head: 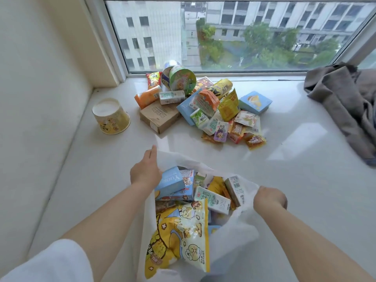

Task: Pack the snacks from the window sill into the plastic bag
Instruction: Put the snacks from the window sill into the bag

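Both hands hold open the mouth of the thin white translucent plastic bag [234, 235], which lies on the glossy white window sill [295, 180] close to the person: the left hand [145, 169] pinches the far left edge of the rim, fingers curled around the film, and the right hand [269, 198] is clenched on the right edge, pulling it outward. Inside the bag lie a large yellow and white popcorn pouch with cartoon figures [179, 239] nearest the person, a pale blue rectangular carton [169, 181] just beside the left hand, a white milk carton with green print [212, 200] in the middle, and another small white carton [235, 189] leaning against the right wall of the bag. Farther along the sill, well apart from the bag, sits the pile of remaining snacks [203, 106]: a brown cardboard box [159, 117], an orange packet [147, 96], a round green-lidded instant noodle cup [183, 79] tipped on its side near the glass, a flat light blue box with a yellow picture [255, 102], and small sachets at the near edge. A yellow and white paper tub [110, 117] stands upside down, alone, left of the pile. A grey crumpled cloth garment [343, 106] lies at the right end of the sill, under the window [234, 33].
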